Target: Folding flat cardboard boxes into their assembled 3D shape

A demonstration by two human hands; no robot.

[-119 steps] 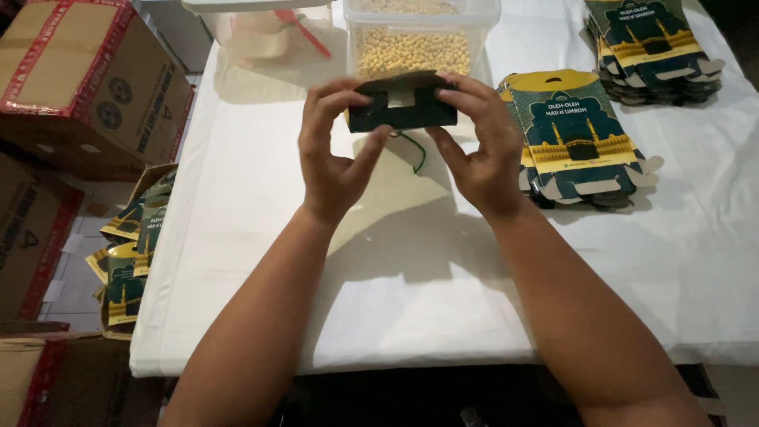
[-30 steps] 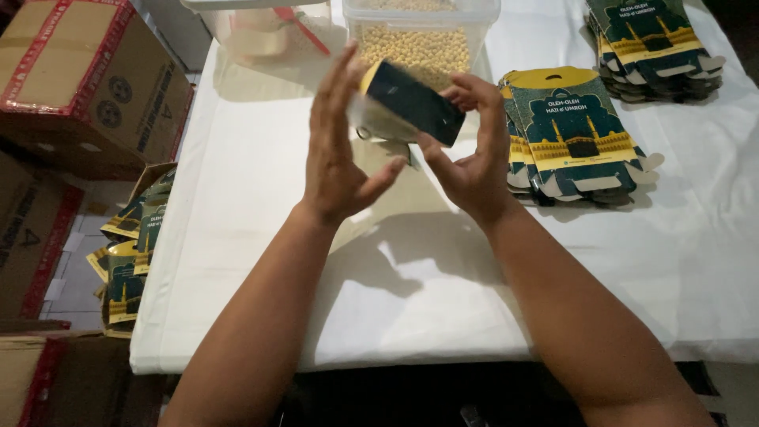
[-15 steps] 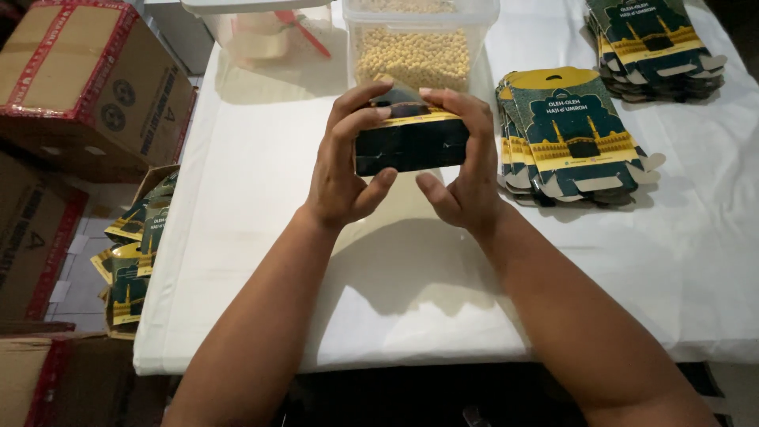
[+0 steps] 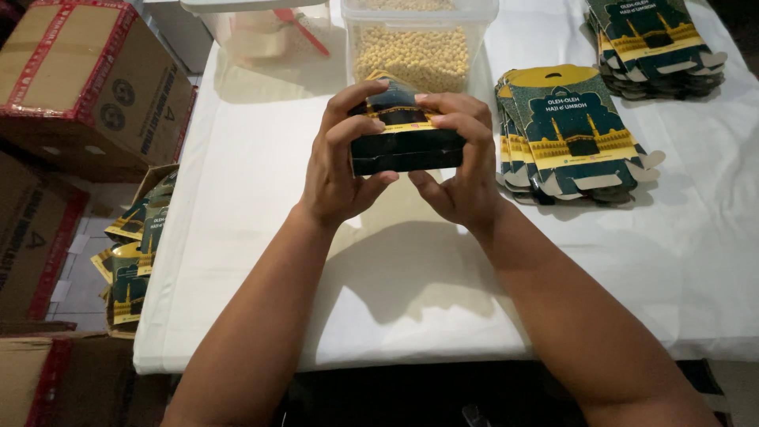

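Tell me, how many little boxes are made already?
No folded box stands finished on the white tablecloth. Both hands, left hand and right hand, grip one dark green carton, partly shaped. Two stacks of flat cartons lie unfolded, beside a tub of chickpeas.

Both forearms are bare up to the lower edge of the frame, with no sleeves in sight. The left hand and the right hand wear no gloves, rings, watch or bracelets. Fingernails are short and unpainted.
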